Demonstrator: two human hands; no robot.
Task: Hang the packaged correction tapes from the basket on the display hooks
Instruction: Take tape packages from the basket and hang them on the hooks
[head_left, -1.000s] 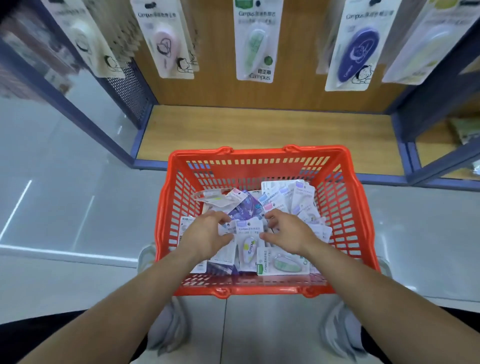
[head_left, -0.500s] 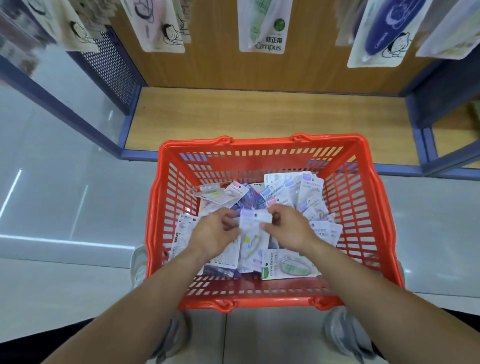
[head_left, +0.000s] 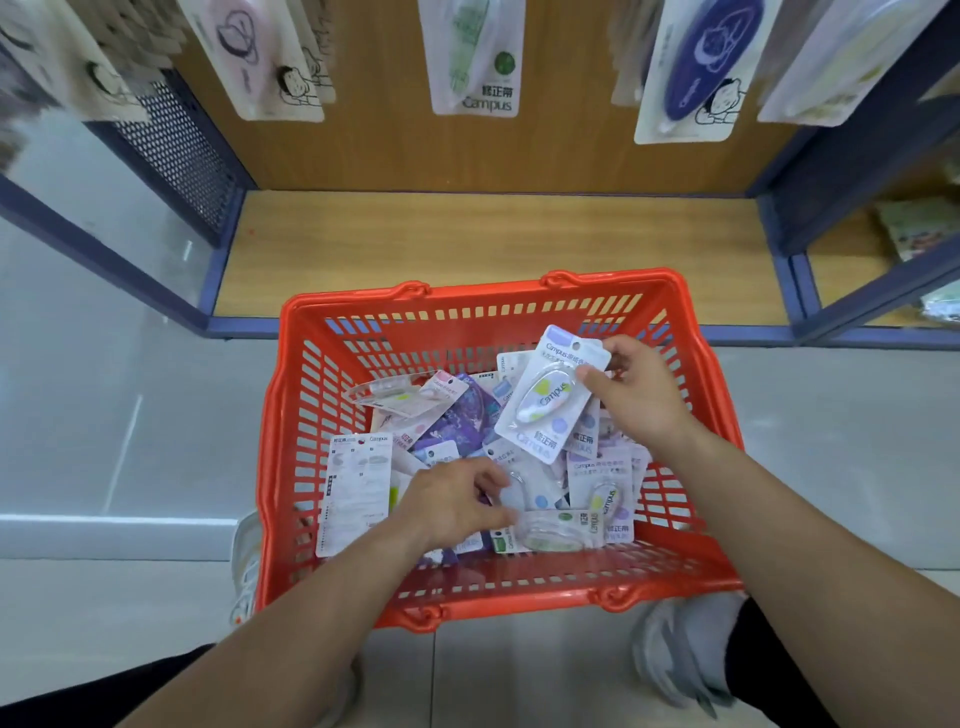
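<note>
A red plastic basket on the floor holds several packaged correction tapes. My right hand pinches the top edge of one white package with a dotted tape, lifted above the pile. My left hand lies low in the basket among the packages, its fingers curled over them; whether it holds one is unclear. More packages hang on the display above: a green one and a dark blue one. The hooks themselves are out of view.
A wooden shelf floor with a blue frame lies just behind the basket. Perforated metal forms the left side panel. Grey shoes stand beside the basket's near edge on the tiled floor.
My right hand has lifted the dotted package up and to the right, out of the pile. My left hand let go of it and dropped lower into the basket.
</note>
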